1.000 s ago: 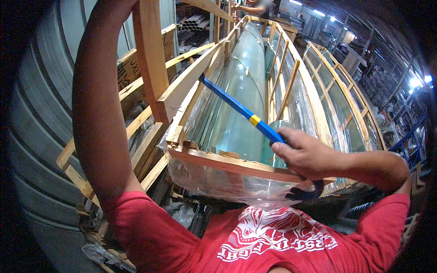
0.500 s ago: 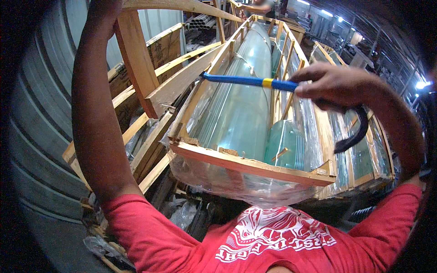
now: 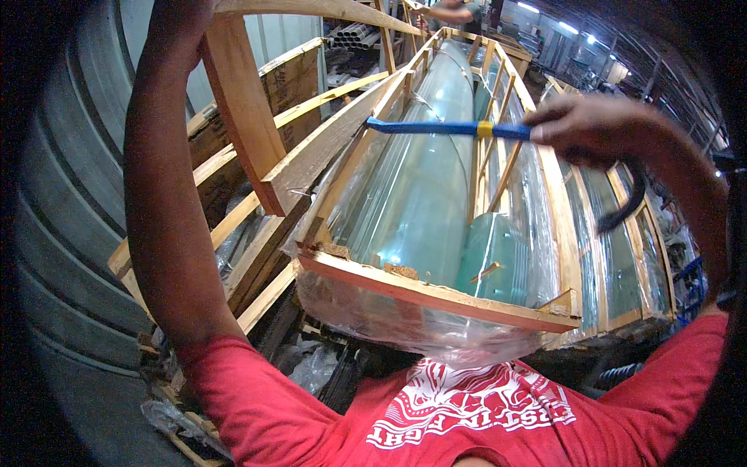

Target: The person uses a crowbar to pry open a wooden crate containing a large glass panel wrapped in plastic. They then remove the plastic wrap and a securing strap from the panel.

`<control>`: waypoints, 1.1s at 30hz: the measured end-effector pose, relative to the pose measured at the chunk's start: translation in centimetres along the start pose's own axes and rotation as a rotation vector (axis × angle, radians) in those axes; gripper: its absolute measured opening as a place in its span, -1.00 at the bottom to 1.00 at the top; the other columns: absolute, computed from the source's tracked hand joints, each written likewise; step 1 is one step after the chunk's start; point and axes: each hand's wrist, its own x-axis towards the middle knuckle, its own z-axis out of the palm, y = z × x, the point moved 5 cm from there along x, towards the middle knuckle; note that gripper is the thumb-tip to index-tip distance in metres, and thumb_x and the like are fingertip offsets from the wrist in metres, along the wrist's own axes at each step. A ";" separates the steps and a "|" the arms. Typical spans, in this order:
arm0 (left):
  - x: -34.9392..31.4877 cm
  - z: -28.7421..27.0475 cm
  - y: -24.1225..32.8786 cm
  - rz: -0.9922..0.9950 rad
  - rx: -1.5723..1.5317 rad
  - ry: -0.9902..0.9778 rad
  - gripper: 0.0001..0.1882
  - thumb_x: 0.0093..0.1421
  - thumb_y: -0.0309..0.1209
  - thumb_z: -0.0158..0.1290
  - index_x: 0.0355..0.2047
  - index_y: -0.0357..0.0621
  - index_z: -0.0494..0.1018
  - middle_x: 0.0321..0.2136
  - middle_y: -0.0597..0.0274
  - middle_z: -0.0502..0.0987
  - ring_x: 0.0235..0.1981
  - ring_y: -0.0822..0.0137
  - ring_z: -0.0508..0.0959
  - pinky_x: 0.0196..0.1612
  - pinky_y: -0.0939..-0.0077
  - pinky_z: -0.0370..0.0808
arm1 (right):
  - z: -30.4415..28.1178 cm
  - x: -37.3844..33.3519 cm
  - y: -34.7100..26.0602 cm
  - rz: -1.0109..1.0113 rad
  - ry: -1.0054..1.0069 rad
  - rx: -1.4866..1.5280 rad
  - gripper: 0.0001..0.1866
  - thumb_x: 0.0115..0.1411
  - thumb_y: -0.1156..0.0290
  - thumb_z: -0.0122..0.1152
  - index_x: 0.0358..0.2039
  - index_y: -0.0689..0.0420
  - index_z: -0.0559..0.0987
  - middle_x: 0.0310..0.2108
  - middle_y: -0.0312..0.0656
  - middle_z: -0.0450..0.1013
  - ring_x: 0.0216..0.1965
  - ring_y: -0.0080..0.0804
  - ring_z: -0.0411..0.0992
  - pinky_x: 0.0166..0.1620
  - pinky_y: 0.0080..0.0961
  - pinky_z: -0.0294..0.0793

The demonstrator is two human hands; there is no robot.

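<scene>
My right hand (image 3: pixel 580 128), blurred by motion, is closed around a blue pry bar (image 3: pixel 436 127) with a yellow band and a dark hooked end. Its far tip meets the gap between the left rail of a wooden crate (image 3: pixel 436 289) and a lifted wooden frame (image 3: pixel 245 117). My left hand (image 3: pixel 183 27) is high at the upper left, gripping the near corner of that frame; its fingers are mostly hidden. A nail sticks out of the frame's lower board. Inside the crate, curved greenish glass sheets (image 3: pixel 424 187) lie under clear plastic wrap.
Another person (image 3: pixel 451 12) stands at the crate's far end, an arm on the wood. More crated glass (image 3: pixel 622 265) is at the right. Wooden slats (image 3: pixel 226 233) and a corrugated metal wall (image 3: pixel 70 257) fill the left. Metal pipes (image 3: pixel 358 35) are stacked behind.
My right hand and the pry bar have shifted a little right, and the view has turned slightly. The bar's tip remains at the crate's left rail. My left hand stays at the frame's corner.
</scene>
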 end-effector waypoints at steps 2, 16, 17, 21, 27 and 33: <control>-0.1 0.2 -0.1 0.006 -0.001 0.001 -0.38 0.38 0.05 -0.26 0.12 -0.29 0.29 -0.12 -0.17 0.48 -0.11 0.03 0.52 0.02 0.10 0.44 | 4.6 -0.2 2.2 -0.008 -0.013 0.236 -0.49 0.34 0.14 0.10 0.19 0.15 0.41 -0.68 -0.38 0.27 -0.76 -0.59 0.28 -0.81 -0.55 0.26; 0.5 0.3 1.6 0.016 0.043 0.012 -0.40 0.39 0.00 -0.27 0.19 -0.26 0.23 -0.05 -0.21 0.46 -0.05 0.00 0.51 0.06 0.06 0.42 | 6.6 0.1 3.8 -0.058 -0.051 0.341 -0.44 0.33 0.11 0.12 0.24 0.13 0.37 -0.71 -0.33 0.30 -0.79 -0.58 0.25 -0.77 -0.56 0.23; 0.5 0.2 1.6 0.014 0.046 0.013 -0.40 0.39 -0.01 -0.27 0.20 -0.26 0.23 -0.04 -0.21 0.46 -0.04 0.00 0.51 0.06 0.06 0.42 | 5.2 0.7 3.6 -0.026 -0.021 0.284 -0.45 0.33 0.11 0.13 0.23 0.11 0.38 -0.70 -0.28 0.34 -0.80 -0.58 0.27 -0.78 -0.55 0.28; 0.6 0.2 1.3 0.019 0.049 0.016 -0.40 0.39 -0.02 -0.27 0.22 -0.25 0.22 -0.02 -0.22 0.45 -0.02 -0.02 0.50 0.08 0.05 0.42 | 0.1 1.4 0.6 -0.184 -0.036 0.059 -0.48 0.31 0.22 0.17 0.20 0.22 0.42 -0.69 -0.34 0.32 -0.78 -0.62 0.29 -0.77 -0.63 0.30; 1.2 0.7 1.2 0.022 0.044 0.014 -0.40 0.40 -0.05 -0.27 0.25 -0.24 0.19 0.00 -0.24 0.44 0.00 -0.03 0.50 0.09 0.03 0.41 | -4.6 3.0 -3.6 -0.176 0.025 -0.263 -0.51 0.28 0.27 0.16 0.19 0.18 0.45 -0.72 -0.21 0.42 -0.86 -0.60 0.29 -0.82 -0.65 0.26; 1.1 0.1 0.8 0.027 0.059 0.037 -0.40 0.40 -0.07 -0.27 0.29 -0.23 0.17 0.03 -0.25 0.43 0.03 -0.05 0.49 0.11 0.02 0.40 | 3.1 2.7 4.4 -0.132 -0.012 0.203 -0.48 0.32 0.15 0.17 0.28 -0.17 0.39 -0.65 -0.38 0.31 -0.74 -0.66 0.25 -0.76 -0.63 0.21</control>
